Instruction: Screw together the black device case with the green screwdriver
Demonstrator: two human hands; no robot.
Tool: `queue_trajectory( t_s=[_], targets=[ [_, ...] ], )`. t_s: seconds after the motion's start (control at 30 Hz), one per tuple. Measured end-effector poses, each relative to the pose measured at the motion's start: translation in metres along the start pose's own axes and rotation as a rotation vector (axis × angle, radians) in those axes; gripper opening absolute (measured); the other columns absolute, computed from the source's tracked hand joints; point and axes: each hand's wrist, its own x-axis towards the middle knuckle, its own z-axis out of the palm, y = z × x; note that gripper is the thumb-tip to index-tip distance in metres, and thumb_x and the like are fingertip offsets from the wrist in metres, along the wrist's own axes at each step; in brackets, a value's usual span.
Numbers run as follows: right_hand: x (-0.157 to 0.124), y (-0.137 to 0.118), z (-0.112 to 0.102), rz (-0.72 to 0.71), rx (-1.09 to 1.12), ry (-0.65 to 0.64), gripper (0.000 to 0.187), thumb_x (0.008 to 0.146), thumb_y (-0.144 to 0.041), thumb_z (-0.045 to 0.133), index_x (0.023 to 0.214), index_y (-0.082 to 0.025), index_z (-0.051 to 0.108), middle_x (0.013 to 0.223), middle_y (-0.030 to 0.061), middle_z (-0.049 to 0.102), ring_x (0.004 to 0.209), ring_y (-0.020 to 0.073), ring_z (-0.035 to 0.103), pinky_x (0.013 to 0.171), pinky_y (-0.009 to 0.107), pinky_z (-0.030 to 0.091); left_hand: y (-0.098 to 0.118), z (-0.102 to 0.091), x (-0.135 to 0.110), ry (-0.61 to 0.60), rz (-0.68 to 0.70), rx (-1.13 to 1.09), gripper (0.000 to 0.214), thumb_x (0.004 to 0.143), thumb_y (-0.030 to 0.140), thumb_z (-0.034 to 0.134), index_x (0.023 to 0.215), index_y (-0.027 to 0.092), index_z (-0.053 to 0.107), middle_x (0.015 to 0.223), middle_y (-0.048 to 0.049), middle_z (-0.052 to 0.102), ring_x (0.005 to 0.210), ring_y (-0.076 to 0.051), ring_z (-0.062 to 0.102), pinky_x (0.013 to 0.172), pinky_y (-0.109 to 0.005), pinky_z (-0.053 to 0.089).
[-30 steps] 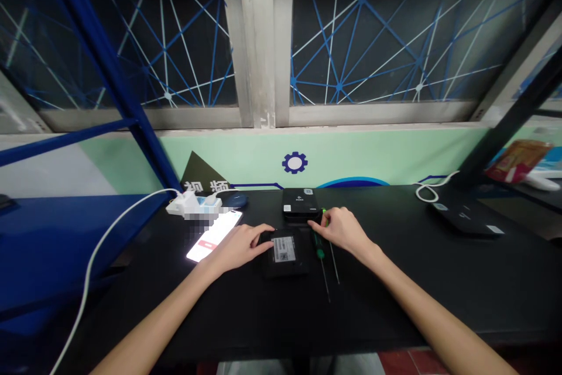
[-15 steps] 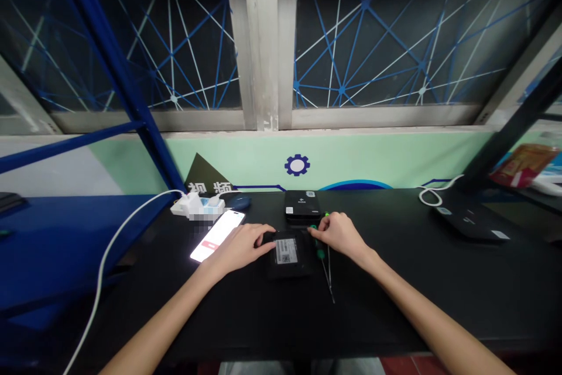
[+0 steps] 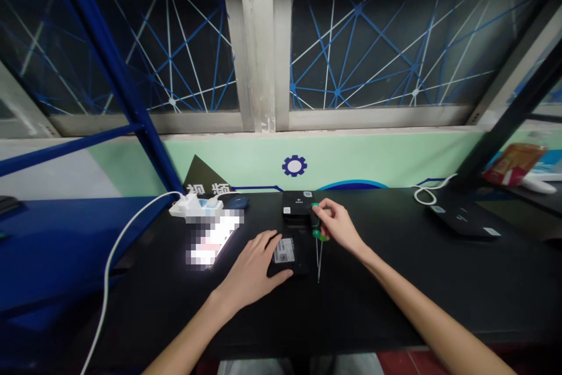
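My left hand (image 3: 253, 265) lies on the left side of a small black box (image 3: 293, 255) with a white label, fingers curled over its edge. My right hand (image 3: 336, 224) is closed round the black and green handle of a screwdriver (image 3: 317, 233), lifted off the table with its thin shaft pointing down beside the box. A second, similar black box (image 3: 297, 206) sits just behind, next to my right hand.
A lit phone (image 3: 211, 243) lies left of my left hand. A white power strip (image 3: 193, 207) with a white cable (image 3: 109, 264) and a dark mouse (image 3: 235, 202) are at the back left. Another black device (image 3: 461, 217) with a white cable sits far right on the black table (image 3: 395, 281).
My right hand has picked up a screwdriver and raised it. My left hand slid back over the box's left edge.
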Motion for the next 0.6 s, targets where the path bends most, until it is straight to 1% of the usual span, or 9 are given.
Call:
queue_trajectory(
  t_s=[0.13,0.27,0.33,0.4,0.5,0.57,0.6],
  targets=[
    [0.002,-0.002,-0.002,-0.057,0.176,0.044,0.035,0.090,-0.056,0.055,0.094,-0.021,0.053,0.044,-0.0057,0.058,0.033,0.0123,0.051,0.037,0.020,0.040,-0.007,0.001,0.001,-0.003,0.011,-0.034,0.069,0.092,0.060,0.054,0.149,0.026,0.036,0.154,-0.0087,0.039,0.143,-0.029,0.034,0.116,-0.046,0.031],
    [0.004,-0.003,-0.003,-0.081,0.230,0.116,0.039,0.090,-0.055,0.056,0.104,-0.019,0.061,0.049,-0.0043,0.058,0.038,0.0131,0.054,0.041,0.022,0.043,-0.009,0.001,0.000,-0.021,-0.011,-0.056,0.072,0.092,0.062,0.054,0.151,0.025,0.033,0.156,-0.0101,0.035,0.145,-0.029,0.031,0.117,-0.046,0.031],
    [0.004,-0.003,-0.003,-0.086,0.238,0.157,0.040,0.089,-0.056,0.057,0.101,-0.018,0.062,0.053,-0.0039,0.057,0.041,0.0136,0.055,0.043,0.023,0.044,-0.009,0.002,0.000,-0.027,-0.035,-0.056,0.076,0.092,0.064,0.053,0.153,0.024,0.030,0.158,-0.0116,0.033,0.146,-0.030,0.028,0.117,-0.049,0.030],
    [0.004,-0.003,-0.002,-0.109,0.250,0.215,0.037,0.088,-0.056,0.058,0.095,-0.019,0.061,0.061,-0.0024,0.058,0.046,0.0137,0.056,0.046,0.025,0.046,-0.010,0.003,-0.001,-0.034,-0.058,-0.051,0.080,0.091,0.066,0.052,0.154,0.023,0.027,0.160,-0.0124,0.030,0.147,-0.032,0.026,0.117,-0.050,0.029],
    [0.004,-0.007,0.001,-0.181,0.250,0.298,0.030,0.090,-0.051,0.055,0.084,-0.022,0.055,0.073,-0.0001,0.061,0.059,0.0148,0.059,0.055,0.026,0.050,-0.011,0.003,-0.001,-0.034,-0.061,-0.056,0.082,0.090,0.068,0.051,0.154,0.024,0.028,0.160,-0.0120,0.029,0.147,-0.033,0.026,0.117,-0.050,0.031],
    [0.005,-0.011,0.003,-0.214,0.270,0.329,0.026,0.092,-0.049,0.053,0.084,-0.024,0.049,0.071,-0.0011,0.062,0.063,0.0154,0.061,0.061,0.027,0.052,-0.012,0.004,-0.001,-0.023,-0.052,-0.066,0.080,0.090,0.069,0.051,0.154,0.025,0.029,0.159,-0.0114,0.031,0.146,-0.033,0.028,0.116,-0.050,0.032],
    [0.006,-0.013,0.005,-0.219,0.301,0.335,0.025,0.092,-0.047,0.053,0.086,-0.024,0.047,0.068,-0.0023,0.061,0.061,0.0152,0.061,0.062,0.027,0.052,-0.013,0.004,-0.001,-0.017,-0.048,-0.070,0.080,0.090,0.069,0.051,0.153,0.025,0.030,0.159,-0.0113,0.032,0.146,-0.033,0.029,0.115,-0.050,0.032]
  ],
)
